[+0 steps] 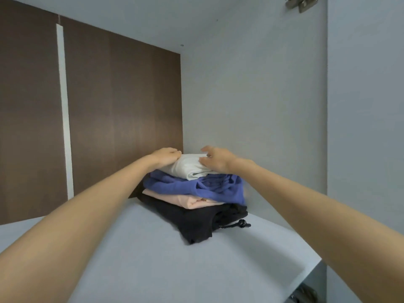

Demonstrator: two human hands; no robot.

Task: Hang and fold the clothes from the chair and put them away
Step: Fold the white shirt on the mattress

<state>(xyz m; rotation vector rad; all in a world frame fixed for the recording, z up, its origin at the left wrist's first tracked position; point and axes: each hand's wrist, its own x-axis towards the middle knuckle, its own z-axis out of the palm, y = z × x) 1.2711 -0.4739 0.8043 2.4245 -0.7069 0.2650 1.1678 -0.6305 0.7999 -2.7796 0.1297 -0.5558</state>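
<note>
A stack of folded clothes sits on a pale grey wardrobe shelf (135, 248). From the bottom up it holds a black garment (192, 221) with a drawstring, a peach one (185, 200), a blue-violet one (196, 186) and a white one (190, 168) on top. My left hand (166, 157) rests on the white garment's left far edge with fingers curled onto the cloth. At its right side, my right hand (215, 159) touches it with fingers spread and blurred. Both forearms reach in over the shelf.
The compartment has a brown back panel (122, 106) with a white vertical strip (64, 110), a grey right side wall (251, 106) and a grey door edge (365, 106) with a hinge (301, 3) at top right. The shelf's front edge runs down to the lower right.
</note>
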